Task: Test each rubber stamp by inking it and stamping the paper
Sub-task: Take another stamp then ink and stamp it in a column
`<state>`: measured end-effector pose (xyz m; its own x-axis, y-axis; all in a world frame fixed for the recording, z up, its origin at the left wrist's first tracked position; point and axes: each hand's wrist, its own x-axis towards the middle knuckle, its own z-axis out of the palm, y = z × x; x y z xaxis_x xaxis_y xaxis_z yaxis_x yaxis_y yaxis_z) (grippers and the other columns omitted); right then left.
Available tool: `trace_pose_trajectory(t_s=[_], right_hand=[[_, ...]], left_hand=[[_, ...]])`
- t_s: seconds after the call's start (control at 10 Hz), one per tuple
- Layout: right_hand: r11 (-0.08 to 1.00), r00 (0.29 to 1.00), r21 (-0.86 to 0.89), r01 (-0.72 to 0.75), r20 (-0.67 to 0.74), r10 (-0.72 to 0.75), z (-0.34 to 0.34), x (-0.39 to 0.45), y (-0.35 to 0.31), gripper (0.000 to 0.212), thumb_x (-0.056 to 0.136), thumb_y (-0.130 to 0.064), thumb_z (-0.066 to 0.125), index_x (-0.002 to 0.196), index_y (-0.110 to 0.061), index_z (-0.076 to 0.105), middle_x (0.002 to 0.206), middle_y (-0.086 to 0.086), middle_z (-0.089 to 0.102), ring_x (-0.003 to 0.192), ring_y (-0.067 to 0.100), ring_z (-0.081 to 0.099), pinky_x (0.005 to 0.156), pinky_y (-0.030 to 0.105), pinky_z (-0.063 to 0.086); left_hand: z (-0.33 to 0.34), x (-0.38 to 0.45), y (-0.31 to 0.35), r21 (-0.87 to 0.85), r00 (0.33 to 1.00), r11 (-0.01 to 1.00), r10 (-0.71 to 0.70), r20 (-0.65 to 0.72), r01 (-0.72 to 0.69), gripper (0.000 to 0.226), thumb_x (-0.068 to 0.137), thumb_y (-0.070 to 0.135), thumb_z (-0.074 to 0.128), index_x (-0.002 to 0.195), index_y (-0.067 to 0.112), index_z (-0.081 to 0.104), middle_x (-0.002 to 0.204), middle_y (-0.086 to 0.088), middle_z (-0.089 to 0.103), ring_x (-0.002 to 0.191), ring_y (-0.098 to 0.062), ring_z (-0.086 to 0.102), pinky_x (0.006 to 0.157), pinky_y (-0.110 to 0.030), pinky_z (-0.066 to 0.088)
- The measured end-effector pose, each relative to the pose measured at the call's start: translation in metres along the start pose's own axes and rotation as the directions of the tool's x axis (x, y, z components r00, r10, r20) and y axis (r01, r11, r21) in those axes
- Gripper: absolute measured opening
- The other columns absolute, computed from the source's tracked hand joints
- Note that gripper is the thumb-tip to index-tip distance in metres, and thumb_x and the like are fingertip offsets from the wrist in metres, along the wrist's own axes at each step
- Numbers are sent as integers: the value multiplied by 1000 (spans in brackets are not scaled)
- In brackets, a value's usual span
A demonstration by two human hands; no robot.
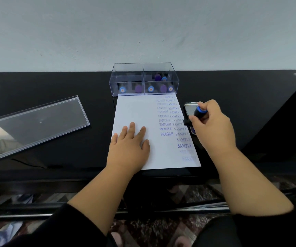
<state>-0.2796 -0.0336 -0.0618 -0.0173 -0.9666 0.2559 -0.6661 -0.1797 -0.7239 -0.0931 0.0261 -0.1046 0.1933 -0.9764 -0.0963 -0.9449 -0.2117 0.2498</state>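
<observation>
A white sheet of paper (136,111) lies on the black table, with blue prints reading SAMPLE, FAX OUT and FRAGILE down its right side. My left hand (130,145) lies flat on the sheet, fingers straight. My right hand (212,129) grips a black rubber stamp with a blue top (199,111) and holds it down over the ink pad (190,107), just right of the paper. The stamp's base is partly hidden by my fingers. Several more stamps (150,89) stand in a clear plastic box (143,68) behind the paper.
The box's clear lid (40,120) lies at the left on the black table (72,82). A pale wall rises right behind the box. The table's front edge runs just below the paper.
</observation>
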Motion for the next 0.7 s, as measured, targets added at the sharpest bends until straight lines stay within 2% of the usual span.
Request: trace_pose_trajectory(t_s=[0.1,0.2,0.3,0.4,0.5,0.6,0.7], right_hand=[[1000,1000,2,-11,-19,11,-4,0,1,22,89,-23,60,108,-20,50,112,-6,65,85,12,58,67,24,39],[1000,999,14,-14,-39,14,-8,1,2,22,89,-22,60,109,-21,51,112,-6,64,85,11,53,61,23,35],[1000,999,25,-10,-50,11,-9,1,4,23,89,-22,61,109,-22,50,111,-6,63,90,15,57,60,22,36],[1000,999,15,-9,-43,9,-10,2,4,22,90,-23,60,109,-22,50,100,-11,58,90,16,57,56,20,35],[1000,999,4,-13,-31,13,-9,3,4,22,90,-23,59,110,-22,50,96,-15,51,84,13,54,54,16,34],[1000,1000,2,-19,-22,20,-8,3,3,23,90,-23,59,111,-21,50,95,-14,52,85,14,55,55,21,35],[1000,1000,2,-23,-16,23,-8,3,2,23,90,-23,59,111,-21,50,101,-5,61,87,15,57,62,24,37]], left_hand=[[0,-1,0,-21,1000,1000,-4,-21,4,51,101,40,20,151,36,10,160,5,-5,147,-14,-5,117,-36,-4],[0,-1,0,-39,999,999,-6,-39,5,51,101,39,22,151,37,13,160,5,-2,147,-13,-3,117,-35,-4],[-1,1,1,-48,999,999,-8,-33,7,51,100,38,23,150,37,14,160,6,-2,147,-13,-3,117,-34,-4],[-2,1,0,-57,1000,998,-9,-29,8,51,100,38,24,150,36,15,160,6,-2,147,-12,-3,117,-34,-5],[-2,2,1,-58,999,998,-9,-32,7,51,100,38,24,150,36,16,160,6,-1,147,-12,-3,117,-34,-5],[-2,1,1,-56,999,998,-6,-32,4,51,100,38,24,151,36,15,160,6,-1,147,-13,-3,117,-34,-4],[-2,2,1,-61,999,998,-6,-32,4,51,100,38,24,151,36,15,160,6,-1,147,-12,-3,117,-34,-4]])
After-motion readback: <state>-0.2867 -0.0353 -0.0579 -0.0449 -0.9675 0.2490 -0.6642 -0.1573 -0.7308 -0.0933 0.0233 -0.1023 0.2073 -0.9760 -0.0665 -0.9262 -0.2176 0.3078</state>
